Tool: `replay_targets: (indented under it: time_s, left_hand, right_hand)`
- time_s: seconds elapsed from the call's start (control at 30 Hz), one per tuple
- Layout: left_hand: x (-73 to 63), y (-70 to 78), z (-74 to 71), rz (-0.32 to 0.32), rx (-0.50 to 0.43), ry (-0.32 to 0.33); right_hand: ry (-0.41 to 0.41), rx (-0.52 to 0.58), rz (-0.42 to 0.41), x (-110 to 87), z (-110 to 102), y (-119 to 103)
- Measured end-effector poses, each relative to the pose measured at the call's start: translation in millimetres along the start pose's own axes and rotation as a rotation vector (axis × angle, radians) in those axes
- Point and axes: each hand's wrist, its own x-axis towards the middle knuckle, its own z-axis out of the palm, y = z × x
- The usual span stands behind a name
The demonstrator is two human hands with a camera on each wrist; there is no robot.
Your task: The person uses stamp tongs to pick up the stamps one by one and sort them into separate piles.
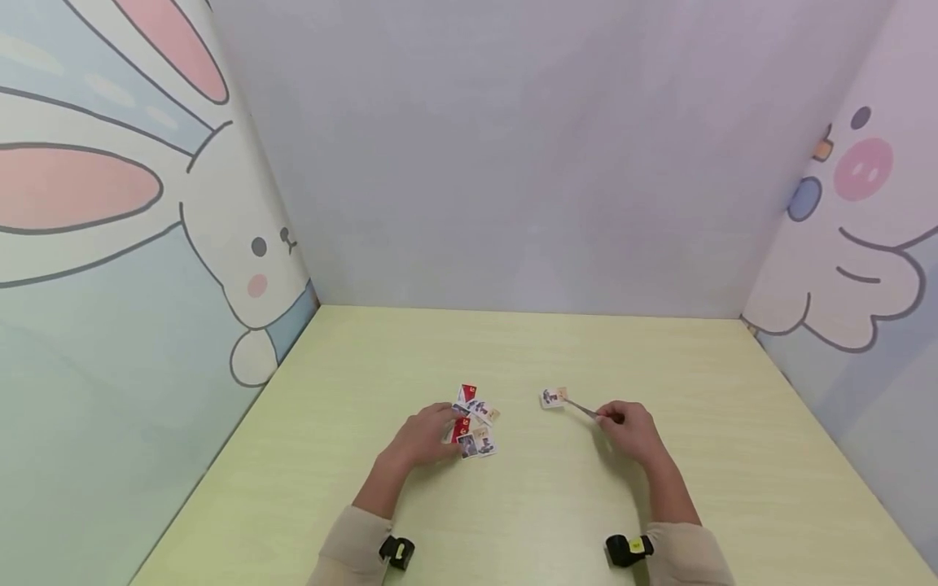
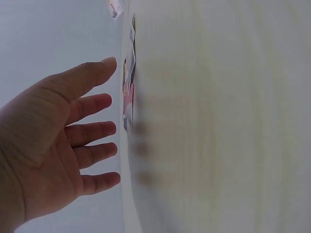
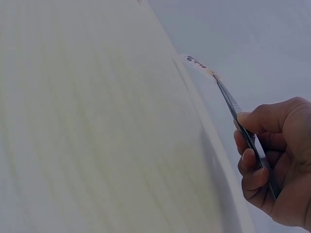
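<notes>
My right hand holds a pair of metal tweezers between thumb and fingers. Pinched in the tips is a small printed stamp, white with dark figures and an orange end; the right wrist view shows it raised off the table. To the left, several stamps lie in a loose, overlapping pile, some white with figures, some red. My left hand is beside this pile, its fingertips overlapping the pile's left edge in the head view. Its fingers are spread and hold nothing in the left wrist view.
Both hands are over a pale yellow table. A plain grey-white wall stands behind it, with cartoon-printed panels at the sides. Each wrist wears a small black device.
</notes>
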Motion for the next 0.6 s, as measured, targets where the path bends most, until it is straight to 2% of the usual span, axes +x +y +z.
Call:
replay_targets:
  time_s: [0.13,0.6]
  left_hand:
    - [3.0,1.0,1.6,0.046,-0.005,0.007]
    - [17.6,11.5,5.1,0.185,0.083,-0.03]
  right_hand:
    - [0.006,-0.004,0.014,1.7,-3,5]
    - [-0.002,0.015,0.097,12.2,-19,13]
